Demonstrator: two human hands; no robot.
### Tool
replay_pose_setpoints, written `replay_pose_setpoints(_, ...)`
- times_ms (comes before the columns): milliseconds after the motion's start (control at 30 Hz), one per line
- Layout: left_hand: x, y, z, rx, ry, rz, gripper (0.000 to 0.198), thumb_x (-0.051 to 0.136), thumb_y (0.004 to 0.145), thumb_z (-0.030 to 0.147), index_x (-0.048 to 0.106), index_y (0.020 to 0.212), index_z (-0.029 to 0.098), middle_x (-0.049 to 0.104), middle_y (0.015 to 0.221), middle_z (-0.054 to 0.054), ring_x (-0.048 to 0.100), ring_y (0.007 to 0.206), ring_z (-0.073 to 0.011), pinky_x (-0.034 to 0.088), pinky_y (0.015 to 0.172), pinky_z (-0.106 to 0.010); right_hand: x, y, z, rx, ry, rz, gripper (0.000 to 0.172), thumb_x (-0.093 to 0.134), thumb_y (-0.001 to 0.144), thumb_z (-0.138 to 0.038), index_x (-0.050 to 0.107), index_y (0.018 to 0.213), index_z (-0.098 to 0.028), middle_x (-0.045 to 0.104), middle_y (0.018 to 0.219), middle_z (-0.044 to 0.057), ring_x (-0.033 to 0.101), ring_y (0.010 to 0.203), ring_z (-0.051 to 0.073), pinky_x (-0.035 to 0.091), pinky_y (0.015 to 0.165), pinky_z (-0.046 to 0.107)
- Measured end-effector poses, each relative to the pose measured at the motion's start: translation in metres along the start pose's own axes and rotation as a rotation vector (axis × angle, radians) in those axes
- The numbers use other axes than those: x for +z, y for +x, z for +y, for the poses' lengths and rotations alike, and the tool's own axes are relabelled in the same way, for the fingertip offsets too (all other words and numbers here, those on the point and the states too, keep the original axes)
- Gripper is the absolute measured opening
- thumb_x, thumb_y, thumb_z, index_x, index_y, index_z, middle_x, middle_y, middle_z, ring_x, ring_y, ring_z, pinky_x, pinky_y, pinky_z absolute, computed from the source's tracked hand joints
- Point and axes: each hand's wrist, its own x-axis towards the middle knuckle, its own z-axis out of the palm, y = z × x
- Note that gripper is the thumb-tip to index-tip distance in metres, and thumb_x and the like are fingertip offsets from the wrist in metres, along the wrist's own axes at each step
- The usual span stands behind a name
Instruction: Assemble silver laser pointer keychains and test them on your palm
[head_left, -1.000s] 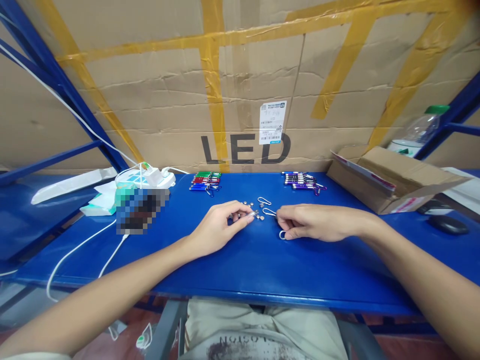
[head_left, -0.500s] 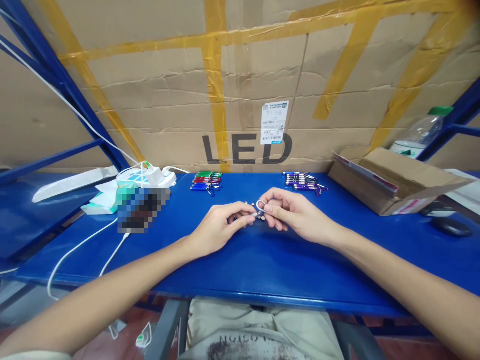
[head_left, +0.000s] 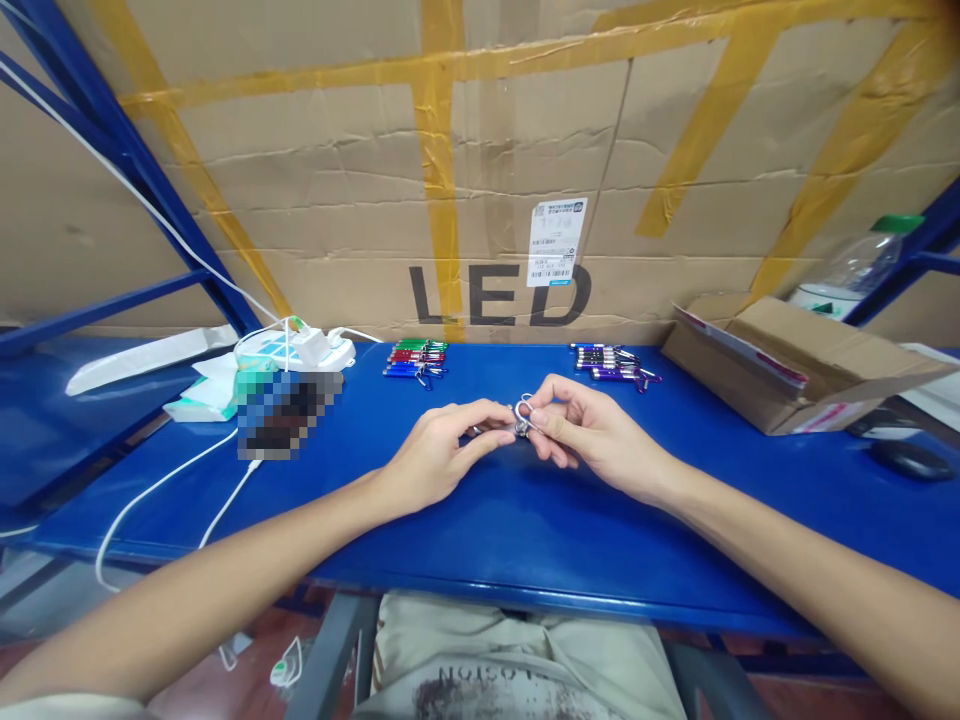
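Note:
Above the middle of the blue table, my left hand (head_left: 450, 450) is closed, thumb against fingers, on small silver metal pieces (head_left: 521, 427) that are mostly hidden. My right hand (head_left: 585, 428) pinches a silver carabiner clip (head_left: 522, 408) between thumb and fingertips, right beside my left fingertips. Whether clip and metal pieces are joined I cannot tell. Beyond my hands lie two groups of slim metallic pen-like sticks with small clips: green, red and blue ones (head_left: 415, 358) on the left, and blue, black and purple ones (head_left: 606, 361) on the right.
On the left of the blue table (head_left: 480, 540) are a power strip (head_left: 341, 352), a tissue pack (head_left: 210, 395), a blurred-out object (head_left: 289, 415) and white cables. An open cardboard box (head_left: 780, 365), a black mouse (head_left: 911, 460) and a plastic bottle (head_left: 862, 260) are on the right.
The view has shifted slightly. My fingers have moved a little around the clip and metal pieces, and fewer of the pieces' round ends show now. Both hands keep their grip.

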Motion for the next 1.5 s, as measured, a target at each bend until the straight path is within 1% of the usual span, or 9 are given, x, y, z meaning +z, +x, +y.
replay_pose_setpoints(233, -0.001, -0.004, 0.0, 0.015, 0.131, -0.016, 0.015, 0.065, 0.11, 0.031, 0.074, 0.12, 0.024, 0.082, 0.121, -0.001, 0.075, 0.099, -0.0175, 0.05, 0.092, -0.029, -0.001, 0.0, 0.0, -0.027, 0.001, -0.049, 0.042, 0.076, 0.099, -0.058, 0.056, 0.096, -0.022, 0.071, 0.071, -0.003, 0.05, 0.053, 0.009, 0.035, 0.053, 0.024)
replay_pose_setpoints(400, -0.001, -0.003, 0.001, 0.005, 0.084, -0.035, 0.015, 0.064, 0.11, 0.03, 0.074, 0.12, 0.024, 0.081, 0.12, 0.0, 0.075, 0.104, -0.0171, 0.051, 0.094, -0.027, 0.001, 0.0, 0.005, -0.068, 0.029, -0.066, 0.039, 0.077, 0.1, -0.054, 0.055, 0.096, -0.022, 0.069, 0.07, -0.003, 0.05, 0.053, 0.009, 0.035, 0.052, 0.024)
replay_pose_setpoints(667, -0.001, -0.003, -0.001, 0.015, 0.006, -0.031, 0.015, 0.065, 0.11, 0.031, 0.074, 0.118, 0.022, 0.081, 0.118, -0.003, 0.076, 0.107, -0.0189, 0.054, 0.096, -0.027, 0.002, -0.003, 0.006, -0.026, 0.091, -0.067, 0.037, 0.077, 0.101, -0.05, 0.052, 0.096, -0.022, 0.067, 0.069, -0.005, 0.046, 0.051, 0.008, 0.026, 0.049, 0.022)
replay_pose_setpoints(933, -0.003, 0.001, -0.004, -0.089, -0.033, 0.003, 0.015, 0.069, 0.107, 0.032, 0.075, 0.113, 0.02, 0.082, 0.109, -0.003, 0.076, 0.098, -0.0183, 0.055, 0.089, -0.026, -0.005, 0.0, 0.005, 0.023, 0.029, -0.147, 0.04, 0.077, 0.099, -0.055, 0.054, 0.096, -0.022, 0.066, 0.067, -0.005, 0.044, 0.05, 0.008, 0.026, 0.048, 0.023)
replay_pose_setpoints(1067, -0.002, 0.002, -0.003, -0.116, -0.026, -0.001, 0.018, 0.068, 0.107, 0.032, 0.075, 0.115, 0.018, 0.082, 0.104, -0.003, 0.073, 0.086, -0.0158, 0.054, 0.08, -0.025, -0.019, 0.002, -0.001, 0.001, -0.136, -0.08, 0.041, 0.072, 0.101, -0.059, 0.063, 0.096, -0.019, 0.061, 0.067, -0.004, 0.047, 0.055, 0.01, 0.033, 0.051, 0.024)
replay_pose_setpoints(1167, -0.002, 0.001, 0.0, -0.086, 0.059, -0.055, 0.018, 0.067, 0.107, 0.033, 0.076, 0.113, 0.019, 0.079, 0.1, -0.002, 0.07, 0.084, -0.015, 0.052, 0.078, -0.025, -0.032, 0.003, -0.007, 0.005, -0.299, -0.033, 0.044, 0.068, 0.102, -0.061, 0.065, 0.089, -0.019, 0.059, 0.07, -0.003, 0.049, 0.057, 0.011, 0.036, 0.053, 0.026)
replay_pose_setpoints(1267, -0.004, -0.001, 0.003, -0.053, 0.083, -0.18, 0.017, 0.068, 0.107, 0.033, 0.076, 0.112, 0.019, 0.078, 0.097, -0.002, 0.07, 0.085, -0.0152, 0.052, 0.078, -0.025, -0.042, 0.005, -0.009, -0.029, -0.445, 0.023, 0.044, 0.065, 0.102, -0.061, 0.067, 0.087, -0.019, 0.059, 0.069, -0.002, 0.05, 0.059, 0.013, 0.037, 0.056, 0.028)
replay_pose_setpoints(1400, -0.006, -0.002, 0.001, 0.059, 0.136, -0.363, 0.018, 0.065, 0.109, 0.034, 0.075, 0.115, 0.02, 0.077, 0.109, -0.005, 0.072, 0.101, -0.0196, 0.053, 0.092, -0.03, -0.048, 0.008, -0.001, -0.075, -0.609, 0.09, 0.042, 0.06, 0.104, -0.057, 0.067, 0.085, -0.02, 0.062, 0.07, -0.001, 0.054, 0.064, 0.016, 0.041, 0.063, 0.03)
replay_pose_setpoints(1500, -0.008, -0.002, -0.002, 0.1, 0.182, -0.395, 0.02, 0.064, 0.11, 0.035, 0.074, 0.119, 0.02, 0.076, 0.112, -0.006, 0.071, 0.105, -0.0209, 0.052, 0.096, -0.032, -0.046, 0.008, 0.004, -0.06, -0.699, 0.083, 0.039, 0.055, 0.107, -0.054, 0.068, 0.09, -0.021, 0.067, 0.075, 0.0, 0.059, 0.069, 0.018, 0.044, 0.069, 0.031)
